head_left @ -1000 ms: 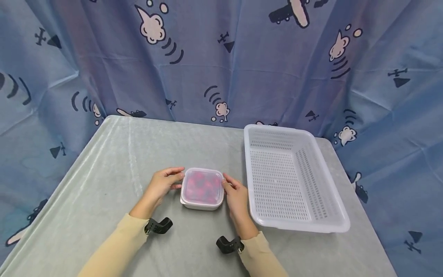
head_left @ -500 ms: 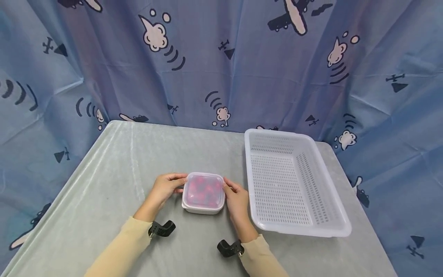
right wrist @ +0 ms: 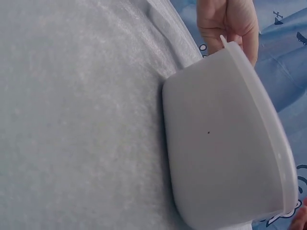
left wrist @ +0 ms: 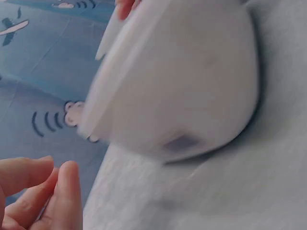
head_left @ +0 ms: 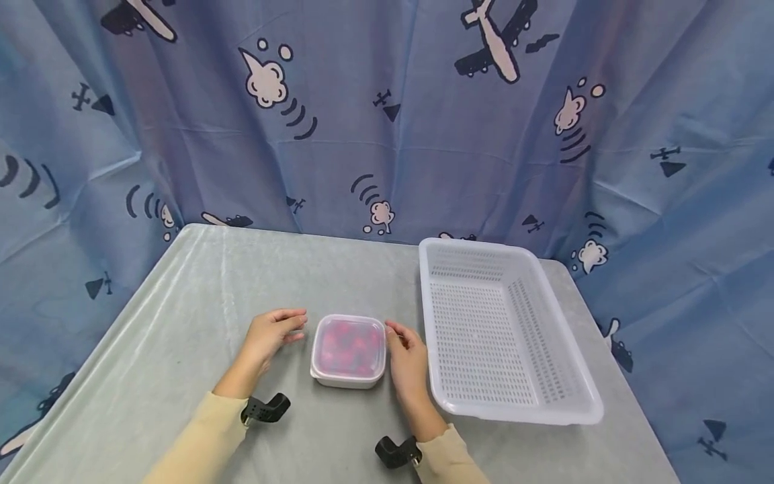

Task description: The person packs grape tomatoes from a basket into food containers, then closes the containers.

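Note:
A square white food container (head_left: 347,382) with a translucent lid (head_left: 349,346) sits flat on the table, and pinkish-red pieces show blurrily through the lid. To its left, my left hand (head_left: 266,339) is held apart from it, fingers loosely bent with nothing in them. My right hand (head_left: 408,366) is at the container's right edge with relaxed fingers; whether the fingertips touch the rim I cannot tell. In the left wrist view, the left fingers (left wrist: 69,191) stand clear of the container's pale side (left wrist: 182,86). The right wrist view shows the container's plain wall (right wrist: 216,139) close up.
A large white perforated plastic basket (head_left: 484,336) stands right of the container, close beside my right hand. Pale grey cloth covers the table (head_left: 272,269). A blue patterned curtain (head_left: 338,87) hangs behind and around it.
My left hand has drawn back leftward from the container's left edge, leaving a gap. The right hand stays by the right edge. The head view has shifted slightly.

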`<state>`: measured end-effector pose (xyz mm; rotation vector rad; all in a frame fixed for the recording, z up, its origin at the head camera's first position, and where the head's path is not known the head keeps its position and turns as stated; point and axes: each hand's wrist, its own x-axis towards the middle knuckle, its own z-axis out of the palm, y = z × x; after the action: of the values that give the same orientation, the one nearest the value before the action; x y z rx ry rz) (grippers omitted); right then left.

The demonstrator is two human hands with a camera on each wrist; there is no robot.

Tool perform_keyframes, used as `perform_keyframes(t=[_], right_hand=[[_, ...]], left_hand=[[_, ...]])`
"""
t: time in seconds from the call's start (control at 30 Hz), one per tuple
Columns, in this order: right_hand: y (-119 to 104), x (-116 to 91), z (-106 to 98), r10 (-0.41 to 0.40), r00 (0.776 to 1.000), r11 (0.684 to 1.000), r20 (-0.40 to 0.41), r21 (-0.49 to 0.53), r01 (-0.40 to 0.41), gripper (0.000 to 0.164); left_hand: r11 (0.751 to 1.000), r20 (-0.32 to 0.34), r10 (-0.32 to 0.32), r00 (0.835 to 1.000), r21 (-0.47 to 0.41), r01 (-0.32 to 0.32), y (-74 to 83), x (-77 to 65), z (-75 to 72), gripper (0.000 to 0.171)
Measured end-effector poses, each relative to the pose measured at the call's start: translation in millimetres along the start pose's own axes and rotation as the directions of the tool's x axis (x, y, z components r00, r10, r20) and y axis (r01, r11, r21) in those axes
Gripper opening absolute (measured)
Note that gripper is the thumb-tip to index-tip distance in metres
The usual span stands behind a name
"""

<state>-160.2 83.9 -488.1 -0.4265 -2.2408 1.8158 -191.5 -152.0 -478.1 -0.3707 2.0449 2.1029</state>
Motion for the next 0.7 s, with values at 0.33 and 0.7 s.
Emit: perform_keyframes(t=[0.33,0.7], right_hand=[[-16,2,3,-0.006,0.998,0.993,0.068,0.115,-0.002,0.025],[-28,5,3,0.055,0.984,0.962,0.167,0.257,-0.097,0.026]], left_hand=[[0.998,-0.011,0.027,1.0,-0.054,-0.028,16.4,9.3,-15.2,0.041],[0.997,-0.037,0.039,0.999,-0.062,-0.042,19.7,10.0,-12.8,0.043]])
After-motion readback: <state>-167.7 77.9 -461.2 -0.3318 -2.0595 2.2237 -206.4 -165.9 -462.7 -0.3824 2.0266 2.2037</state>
